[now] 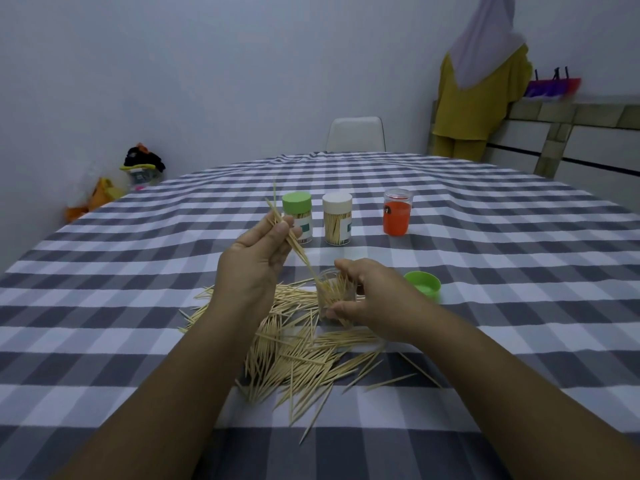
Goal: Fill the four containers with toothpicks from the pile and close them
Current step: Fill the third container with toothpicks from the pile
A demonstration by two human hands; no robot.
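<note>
A checked tablecloth [485,271] is covered at 6 o'clock by the toothpick pile [298,355]. A bundle [292,242] is pinched by the left hand [254,265]; the open container [334,299] is gripped by the right hand [374,299]. A green lid [424,285] lies at 3 o'clock. At 12 o'clock three closed containers [337,218] are seen, labels unreadable.

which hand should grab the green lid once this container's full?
Right, probably. The loose green lid lies just beyond the right hand, which holds the open container. The left hand pinches a toothpick bundle on the far side.
</note>
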